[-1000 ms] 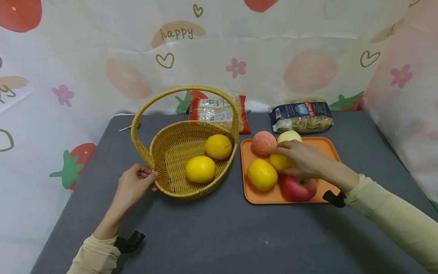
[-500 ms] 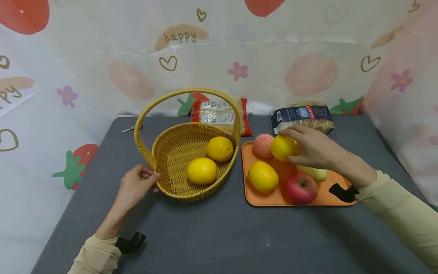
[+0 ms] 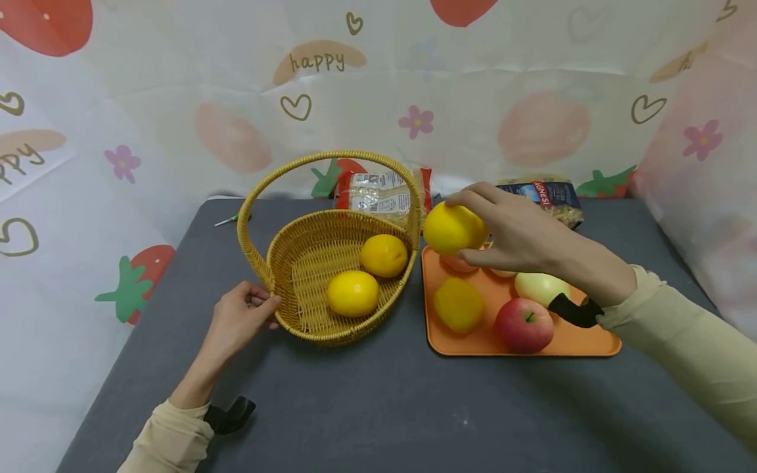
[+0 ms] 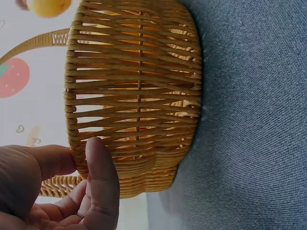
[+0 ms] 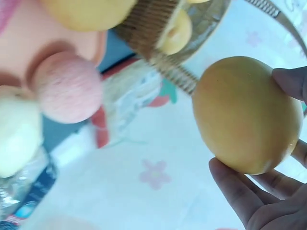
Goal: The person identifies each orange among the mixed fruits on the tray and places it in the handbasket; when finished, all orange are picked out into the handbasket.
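The right hand (image 3: pixel 520 233) grips a yellow lemon (image 3: pixel 452 228) between thumb and fingers, raised above the tray's back left corner, close to the basket handle. In the right wrist view, fingertips and thumb press the sides of this lemon (image 5: pixel 247 115). The left hand (image 3: pixel 239 315) pinches the left rim of a woven basket (image 3: pixel 307 289) with a tall arched handle. Inside it, toward the right, lie two lemons (image 3: pixel 353 293). An orange tray (image 3: pixel 582 345) bears another yellow fruit (image 3: pixel 458 305), a red apple (image 3: pixel 524 325), a pale green fruit (image 3: pixel 541 289) and a pink textured ball (image 5: pixel 67 87).
Behind the basket lies a red-ended clear food bag (image 3: pixel 378 194). A dark blue pasta bag (image 3: pixel 552 197) lies behind the tray, partly hidden by the right hand. A small green-and-white object (image 3: pixel 227 221) sits at the back left of the grey table (image 3: pixel 378 407).
The right hand has lifted the lemon off the tray and carried it up and left toward the basket. The left hand keeps its hold on the basket rim.
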`<act>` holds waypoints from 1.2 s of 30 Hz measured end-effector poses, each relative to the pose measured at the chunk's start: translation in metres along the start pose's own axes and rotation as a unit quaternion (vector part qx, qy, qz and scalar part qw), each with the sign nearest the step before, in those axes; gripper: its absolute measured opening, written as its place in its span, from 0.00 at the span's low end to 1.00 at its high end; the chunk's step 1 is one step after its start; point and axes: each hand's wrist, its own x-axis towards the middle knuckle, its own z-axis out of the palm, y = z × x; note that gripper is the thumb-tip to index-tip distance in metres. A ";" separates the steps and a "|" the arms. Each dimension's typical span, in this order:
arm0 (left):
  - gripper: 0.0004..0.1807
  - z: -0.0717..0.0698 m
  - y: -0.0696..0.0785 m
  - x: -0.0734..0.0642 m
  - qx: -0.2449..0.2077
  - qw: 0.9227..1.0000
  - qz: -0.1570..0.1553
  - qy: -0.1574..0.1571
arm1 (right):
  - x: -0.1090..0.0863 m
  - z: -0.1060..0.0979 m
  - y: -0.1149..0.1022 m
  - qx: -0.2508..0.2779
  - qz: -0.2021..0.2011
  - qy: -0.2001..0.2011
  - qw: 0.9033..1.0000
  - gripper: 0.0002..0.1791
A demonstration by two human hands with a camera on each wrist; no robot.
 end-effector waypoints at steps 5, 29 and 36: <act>0.17 0.000 -0.001 0.003 0.001 1.000 0.004 0.001 | 0.023 0.001 -0.021 0.007 -0.037 0.006 0.999 0.35; 0.17 0.001 -0.007 -0.003 -0.011 1.000 -0.005 -0.002 | 0.114 0.095 -0.071 -0.036 -0.060 -0.033 0.997 0.34; 0.18 0.000 -0.002 0.000 -0.013 1.000 -0.008 -0.004 | 0.138 0.102 -0.072 -0.061 -0.047 -0.069 0.995 0.36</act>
